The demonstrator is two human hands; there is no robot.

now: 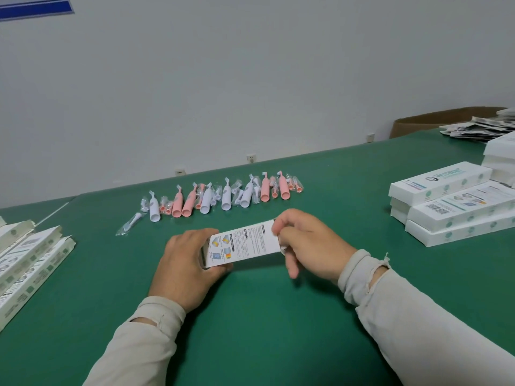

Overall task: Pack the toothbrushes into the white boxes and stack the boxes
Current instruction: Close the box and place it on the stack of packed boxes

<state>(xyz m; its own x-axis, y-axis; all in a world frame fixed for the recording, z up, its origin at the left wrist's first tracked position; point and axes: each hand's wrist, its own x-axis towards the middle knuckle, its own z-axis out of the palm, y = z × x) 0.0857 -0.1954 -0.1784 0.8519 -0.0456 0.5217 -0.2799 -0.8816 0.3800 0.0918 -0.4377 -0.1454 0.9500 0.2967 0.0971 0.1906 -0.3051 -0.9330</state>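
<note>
With our left hand [186,263] gripping one end of the white box [242,243] and our right hand [303,242] pinching the other, we risk crushing its flap if we press hard.

My green table [250,316] is carrying a row of toothbrushes [211,196], stacked white boxes [451,201], open boxes [28,254] and leaflets [476,128].

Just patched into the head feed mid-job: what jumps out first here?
Both hands hold one small white printed cardboard box low at centre, over the green table: left hand gripping one end, right hand pinching the other. Behind it lies a row of pink and white toothbrushes. Closed white boxes are stacked at right.
</note>
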